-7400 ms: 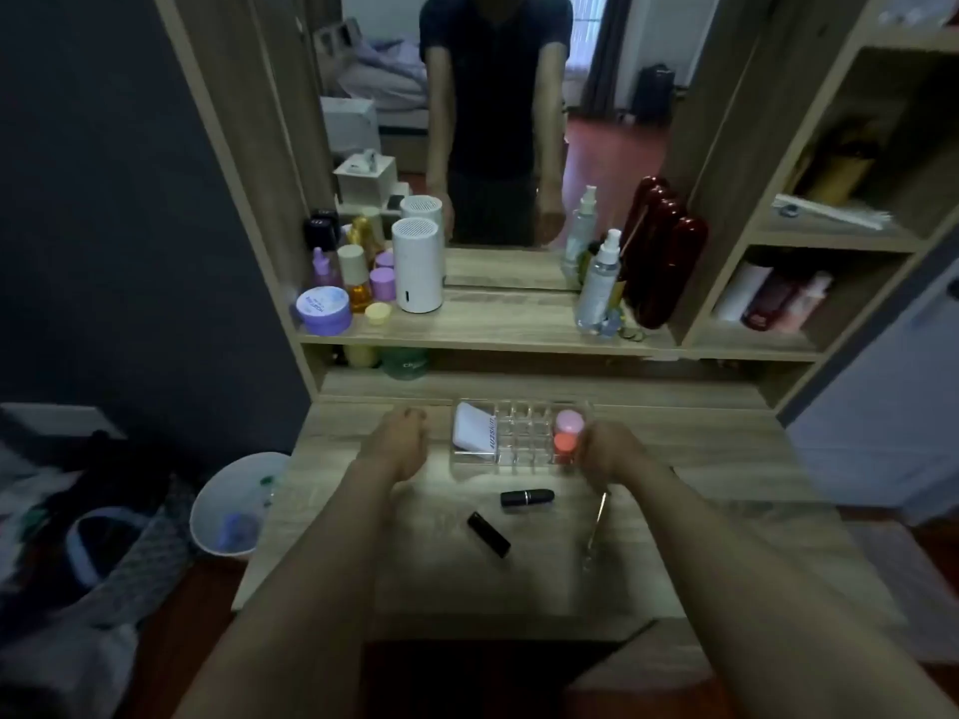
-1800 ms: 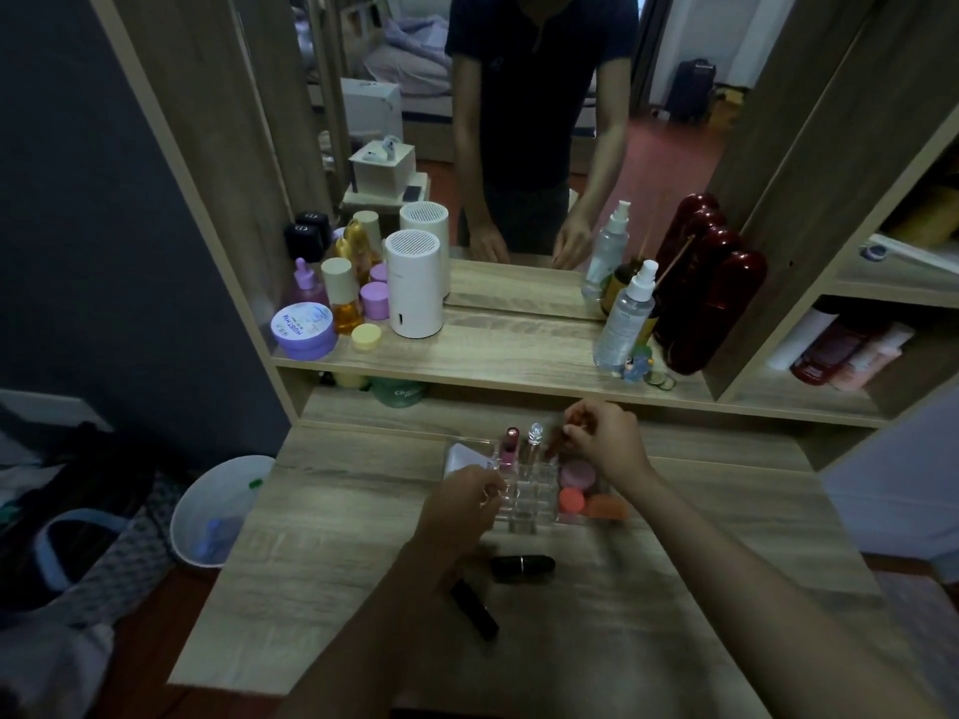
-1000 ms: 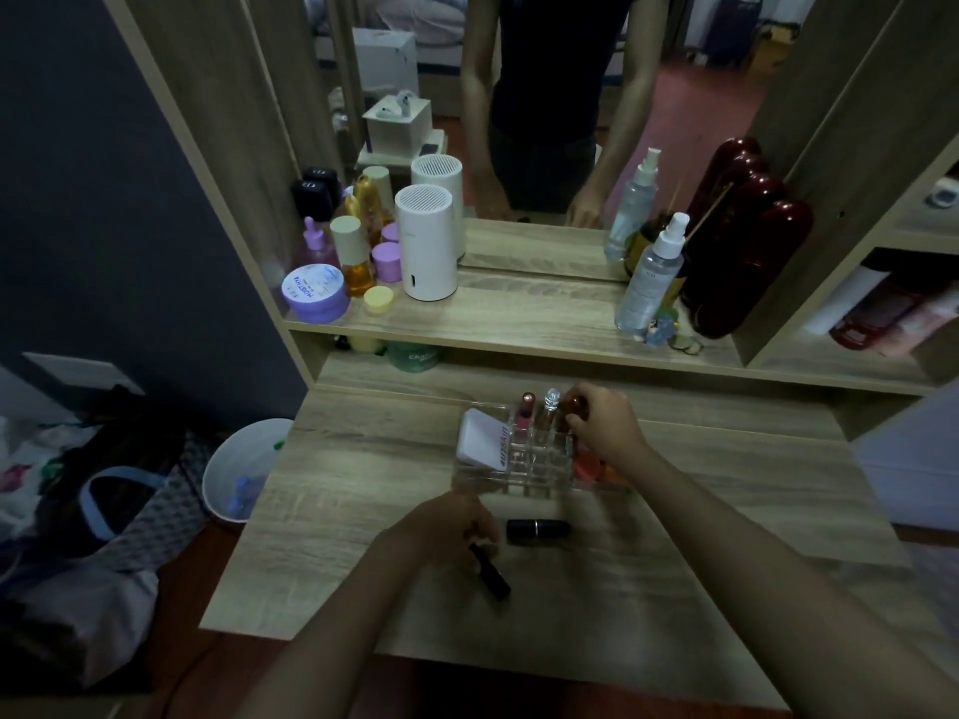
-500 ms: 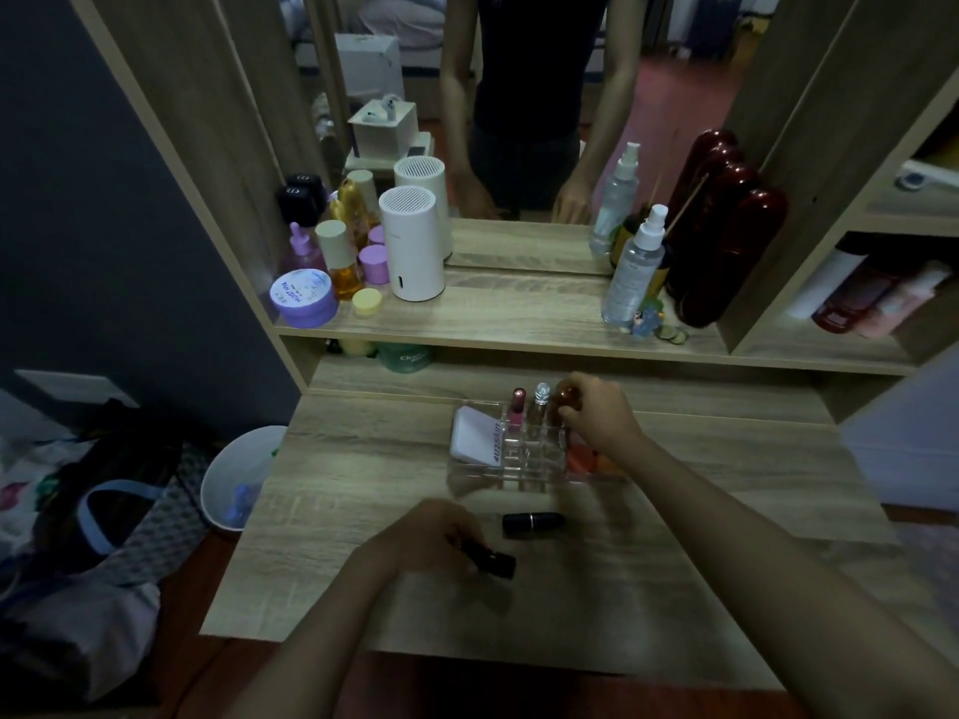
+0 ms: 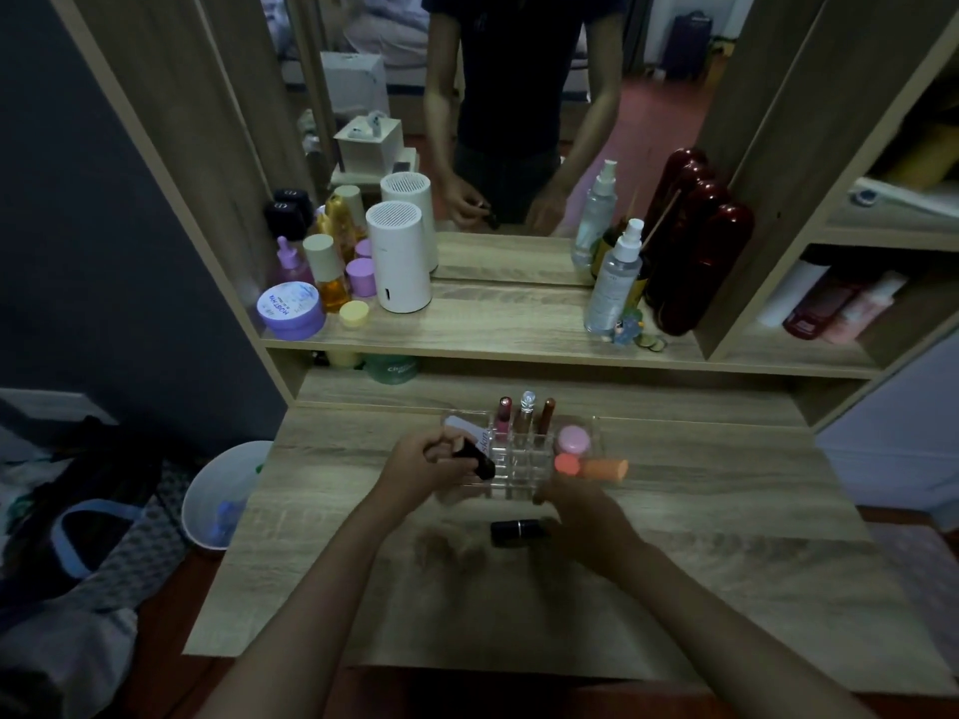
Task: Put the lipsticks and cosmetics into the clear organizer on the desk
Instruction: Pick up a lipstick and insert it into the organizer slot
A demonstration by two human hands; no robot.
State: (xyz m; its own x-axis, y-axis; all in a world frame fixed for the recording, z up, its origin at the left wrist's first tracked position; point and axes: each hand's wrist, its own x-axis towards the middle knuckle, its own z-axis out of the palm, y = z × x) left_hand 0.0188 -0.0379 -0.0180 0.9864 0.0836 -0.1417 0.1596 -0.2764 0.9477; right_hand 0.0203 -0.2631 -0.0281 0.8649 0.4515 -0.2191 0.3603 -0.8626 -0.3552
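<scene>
The clear organizer [image 5: 521,467] stands on the wooden desk [image 5: 700,552]. Three slim tubes [image 5: 525,415] stand upright in its back cells. A white compact lies in its left part, and pink and orange sponges [image 5: 573,439] fill its right part. My left hand [image 5: 423,467] grips a black lipstick [image 5: 475,458], tilted over the organizer's left front. A second black lipstick [image 5: 516,530] lies flat on the desk in front of the organizer. My right hand [image 5: 584,513] rests just right of that lipstick, fingers near its end; whether it grips it is unclear.
A raised shelf [image 5: 493,324] behind carries jars, a white cylinder [image 5: 398,264], spray bottles [image 5: 612,282] and dark red bottles [image 5: 695,262], with a mirror above. A white bin [image 5: 223,493] sits on the floor at the left, beside bags.
My left hand picked the black lipstick off the desk and lifted it to the organizer. My right hand left the back tubes and came down beside the other lipstick.
</scene>
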